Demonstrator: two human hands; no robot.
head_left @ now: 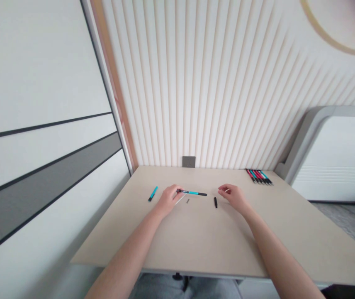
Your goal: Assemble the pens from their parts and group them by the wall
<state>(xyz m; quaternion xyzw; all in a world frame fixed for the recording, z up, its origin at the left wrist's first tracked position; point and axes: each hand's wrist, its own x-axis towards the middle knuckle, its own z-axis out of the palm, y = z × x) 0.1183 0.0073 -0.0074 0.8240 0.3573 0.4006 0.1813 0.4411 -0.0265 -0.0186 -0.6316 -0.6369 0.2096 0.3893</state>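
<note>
My left hand (168,198) pinches one end of a teal and black pen (193,192), which sticks out to the right just above the beige table (202,241). My right hand (234,196) is curled near it, fingers pinched on a small pale thin piece I cannot make out. Between the hands lie a small black pen cap (215,202), a tiny dark part (188,201) and a thin white refill (180,199) partly under my left hand. A second teal pen piece (153,193) lies to the left of my left hand.
A row of several red, teal and black pens (259,176) lies at the table's back right corner. A grey wall socket (188,161) sits in the ribbed wall behind. A white cabinet (336,153) stands to the right of the table.
</note>
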